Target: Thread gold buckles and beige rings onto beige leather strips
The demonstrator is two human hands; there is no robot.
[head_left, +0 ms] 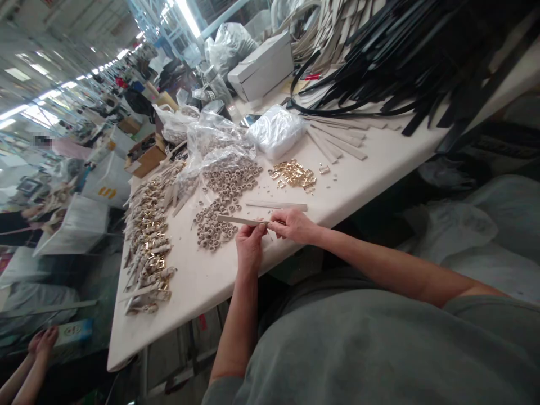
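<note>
Pinching a narrow, flat beige strip of leather-like material [234,220] between thumb and fingers of the left hand [250,244], near the centre of the frame, with the left end jutting free. Pressing the right hand's [295,226] fingertips together on the opposite end, seemingly for steadiness from both sides; cannot tell of anything else tucked there, because of the covering fingers. Held low over the near edge of the long, white-topped table [202,284], probably for control close to the body. Just beyond, at centre, note a second flat beige strip [276,206], likely laid there for a short reach. Left of centre, see small, round beige loops [230,185] spread loose, and right of centre, shiny gold-coloured metal buckles [297,174] in a separate heap, apparently sorted by kind. Along the table's left side, see beige straps with gold-coloured fittings [147,239] massed in a row, presumably grouped apart from loose pieces.
</note>
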